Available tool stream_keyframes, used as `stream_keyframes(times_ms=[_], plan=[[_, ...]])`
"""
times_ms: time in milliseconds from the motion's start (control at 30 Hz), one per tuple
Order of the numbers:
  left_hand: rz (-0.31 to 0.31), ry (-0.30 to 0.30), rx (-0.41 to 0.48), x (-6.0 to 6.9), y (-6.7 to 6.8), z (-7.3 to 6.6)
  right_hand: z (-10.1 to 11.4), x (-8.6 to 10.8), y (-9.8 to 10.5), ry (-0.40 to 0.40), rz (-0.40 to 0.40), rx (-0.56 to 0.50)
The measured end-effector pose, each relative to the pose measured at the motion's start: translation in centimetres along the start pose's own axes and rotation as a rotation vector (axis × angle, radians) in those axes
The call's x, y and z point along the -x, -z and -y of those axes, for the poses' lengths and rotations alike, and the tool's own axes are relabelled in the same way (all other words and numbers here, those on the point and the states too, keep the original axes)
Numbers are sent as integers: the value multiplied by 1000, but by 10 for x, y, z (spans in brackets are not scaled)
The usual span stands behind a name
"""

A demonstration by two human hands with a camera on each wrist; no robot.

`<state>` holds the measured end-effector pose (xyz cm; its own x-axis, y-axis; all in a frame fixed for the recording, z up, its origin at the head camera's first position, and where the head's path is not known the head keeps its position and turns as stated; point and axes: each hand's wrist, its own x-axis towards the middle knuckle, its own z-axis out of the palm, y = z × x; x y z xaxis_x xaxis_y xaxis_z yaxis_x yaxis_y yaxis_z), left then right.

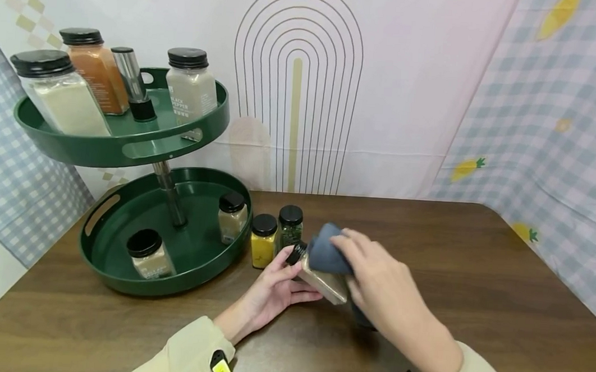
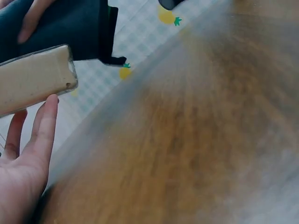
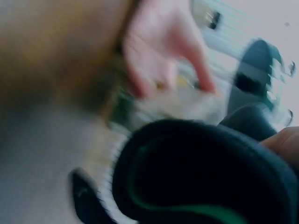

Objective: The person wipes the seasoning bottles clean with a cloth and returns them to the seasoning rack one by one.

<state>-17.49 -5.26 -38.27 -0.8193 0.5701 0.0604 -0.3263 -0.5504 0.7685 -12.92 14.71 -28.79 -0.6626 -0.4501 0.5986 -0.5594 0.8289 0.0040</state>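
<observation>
In the head view my left hand (image 1: 274, 291) holds a tilted spice jar (image 1: 332, 286) by its fingers and thumb, just above the table. The jar is clear glass with a black lid (image 1: 296, 252) and pale beige contents, also seen in the left wrist view as a pale block-shaped jar (image 2: 37, 79). My right hand (image 1: 386, 283) grips a folded dark blue cloth (image 1: 326, 254) against the jar's upper side, covering part of it. The right wrist view is blurred, with the rolled cloth (image 3: 196, 172) large in front.
A yellow spice jar (image 1: 263, 246) and a green herb jar (image 1: 290, 225) stand beside the left hand. To the left is a two-tier green turntable; its lower tray (image 1: 171, 286) bears two jars, its upper tray (image 1: 97, 156) several jars and a silver grinder (image 1: 131, 79).
</observation>
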Motion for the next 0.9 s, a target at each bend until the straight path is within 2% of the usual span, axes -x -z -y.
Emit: stream_keyframes(times_ms=[67, 133, 400, 533, 633, 767, 900], plan=[[16, -3, -12, 0, 0, 0, 4, 0, -6, 63, 23, 8], [17, 0, -11, 1, 0, -1, 5, 1, -9, 85, 71, 2], [-16, 18, 23, 1, -1, -2, 0, 3, -3, -15, 310, -248], [-24, 21, 9, 0, -1, -2, -5, 3, -3, -56, 378, -322], [-20, 21, -1, 1, -1, -1, -7, 3, -5, -34, 370, -317], [-16, 25, -7, 0, -1, -2, -7, 3, -5, -6, 331, -260], [-60, 30, 10, -1, -2, -3, -7, 3, -4, -21, 329, -198]])
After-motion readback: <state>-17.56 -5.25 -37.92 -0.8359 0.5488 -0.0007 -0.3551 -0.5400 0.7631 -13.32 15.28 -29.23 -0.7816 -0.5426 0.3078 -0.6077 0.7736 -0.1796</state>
